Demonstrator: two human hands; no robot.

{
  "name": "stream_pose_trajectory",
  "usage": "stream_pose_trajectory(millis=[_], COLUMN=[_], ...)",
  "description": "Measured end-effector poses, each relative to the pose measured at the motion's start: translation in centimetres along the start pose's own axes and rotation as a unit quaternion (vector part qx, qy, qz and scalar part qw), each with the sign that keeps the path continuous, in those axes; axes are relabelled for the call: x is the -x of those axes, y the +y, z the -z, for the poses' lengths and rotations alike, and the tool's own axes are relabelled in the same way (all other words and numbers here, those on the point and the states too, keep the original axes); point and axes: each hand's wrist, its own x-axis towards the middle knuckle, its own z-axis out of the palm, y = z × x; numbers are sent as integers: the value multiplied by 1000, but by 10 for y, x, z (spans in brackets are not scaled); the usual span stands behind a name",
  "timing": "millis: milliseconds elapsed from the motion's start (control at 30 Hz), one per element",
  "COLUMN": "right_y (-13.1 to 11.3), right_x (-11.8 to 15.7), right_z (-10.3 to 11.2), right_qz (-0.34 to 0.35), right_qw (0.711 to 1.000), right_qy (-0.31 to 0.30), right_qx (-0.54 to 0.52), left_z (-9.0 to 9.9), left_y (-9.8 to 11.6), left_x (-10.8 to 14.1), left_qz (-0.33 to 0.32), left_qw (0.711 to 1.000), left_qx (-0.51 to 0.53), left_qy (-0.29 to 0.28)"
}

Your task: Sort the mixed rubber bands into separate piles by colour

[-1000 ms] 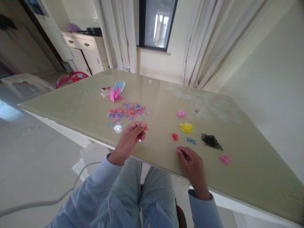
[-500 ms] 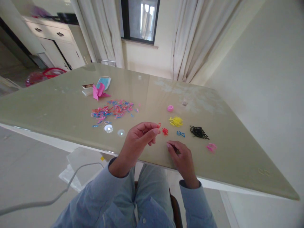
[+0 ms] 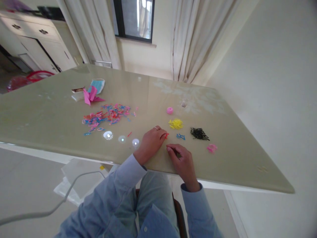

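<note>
My left hand (image 3: 152, 142) is lowered to the tabletop, its closed fingertips at the small red pile (image 3: 166, 136), which they partly cover; what they pinch is too small to name. My right hand (image 3: 182, 161) rests near the table's front edge, thumb and forefinger together, and anything between them is hidden. Beyond the hands lie a yellow pile (image 3: 175, 124), a few blue bands (image 3: 180, 136) and a black pile (image 3: 199, 134). A pink pile (image 3: 212, 148) sits further right. The mixed pile of coloured bands (image 3: 109, 114) spreads out on the left.
A pink paper shape (image 3: 92, 96) lies by a blue face mask (image 3: 97, 86) at the back left. A pink ring (image 3: 169, 110) is behind the yellow pile. One red band (image 3: 129, 134) lies left of my left hand. The glossy table (image 3: 237, 158) has its front edge near my lap.
My left hand, which held up a red band, has come down onto the red pile. A lone red band now shows to its left. The camera view has shifted to the right.
</note>
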Motion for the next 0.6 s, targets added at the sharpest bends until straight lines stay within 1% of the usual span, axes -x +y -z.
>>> stream_pose_trajectory(millis=[200,333,500,600], right_y=[-1,-2,0,-2], right_x=[-1,-1,-1,-5], right_z=[1,2,4,2], right_qz=[-4,-13,-25,-36], right_qw=[1000,1000,999,999], right_qy=[1,5,8,23], right_qx=[-13,-19,-23,-29], left_z=[3,8,18,22], left_y=[2,-4,-25,-30], left_x=[5,15,47,70], left_qz=[8,14,20,4], left_qw=[1000,999,995,995], left_qx=[4,33,75,47], left_qy=[3,31,62,91])
